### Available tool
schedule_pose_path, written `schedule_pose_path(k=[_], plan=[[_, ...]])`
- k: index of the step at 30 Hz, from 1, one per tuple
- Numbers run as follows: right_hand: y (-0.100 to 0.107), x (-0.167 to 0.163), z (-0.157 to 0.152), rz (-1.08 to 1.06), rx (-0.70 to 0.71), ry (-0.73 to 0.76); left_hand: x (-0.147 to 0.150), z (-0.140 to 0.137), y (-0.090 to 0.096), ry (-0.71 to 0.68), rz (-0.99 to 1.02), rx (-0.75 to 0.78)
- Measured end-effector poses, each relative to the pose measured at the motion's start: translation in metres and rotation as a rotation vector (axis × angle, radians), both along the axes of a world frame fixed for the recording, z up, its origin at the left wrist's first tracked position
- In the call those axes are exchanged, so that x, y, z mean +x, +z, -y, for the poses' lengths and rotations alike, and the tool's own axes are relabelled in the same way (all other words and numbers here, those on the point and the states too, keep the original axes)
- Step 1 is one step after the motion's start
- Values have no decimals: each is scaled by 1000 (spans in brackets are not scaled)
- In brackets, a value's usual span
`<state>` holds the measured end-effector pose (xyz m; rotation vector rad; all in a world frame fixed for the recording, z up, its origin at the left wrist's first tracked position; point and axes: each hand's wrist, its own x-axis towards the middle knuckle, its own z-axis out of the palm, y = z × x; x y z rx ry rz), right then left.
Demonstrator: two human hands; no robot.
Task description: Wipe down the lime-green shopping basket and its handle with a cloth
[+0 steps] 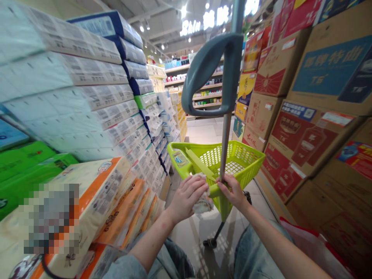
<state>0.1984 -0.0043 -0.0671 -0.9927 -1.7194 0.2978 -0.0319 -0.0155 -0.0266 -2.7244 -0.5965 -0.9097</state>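
Note:
A lime-green shopping basket cart (247, 164) stands on wheels in front of me, its grey metal pole (226, 145) rising to a blue-grey loop handle (190, 77). My left hand (190, 195) presses a crumpled, whitish cloth (203, 203) against the basket's near rim; part of the cloth is under the fingers. With its fingers closed about the base of the pole, my right hand (232, 190) grips it just above the rim. A yellow-green flap (199, 162) slants across the basket's inside, beside a small label (179, 159) on the rim.
Tall stacks of wrapped tissue packs (95, 104) rise on the left, with orange-and-cream packs (116, 217) close by my left arm. Printed cardboard boxes (308, 131) are piled on the right. Stocked shelves (207, 93) stand beyond the tiled aisle (203, 130). A blurred patch covers something at lower left.

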Motion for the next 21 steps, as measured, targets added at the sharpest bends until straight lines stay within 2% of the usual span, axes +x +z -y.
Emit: schedule_pose_path(k=[3, 6, 11, 16, 21], plan=[[1, -1, 0, 6, 8, -4, -6, 1, -7, 29, -13, 107], [1, -3, 1, 20, 10, -3, -7, -1, -5, 36, -3, 113], [0, -7, 0, 36, 13, -19, -6, -8, 10, -13, 12, 16], [0, -15, 1, 54, 16, -35, -4, -18, 18, -26, 112, -127], [2, -23, 3, 52, 29, -38, -5, -23, 22, -35, 181, -164]])
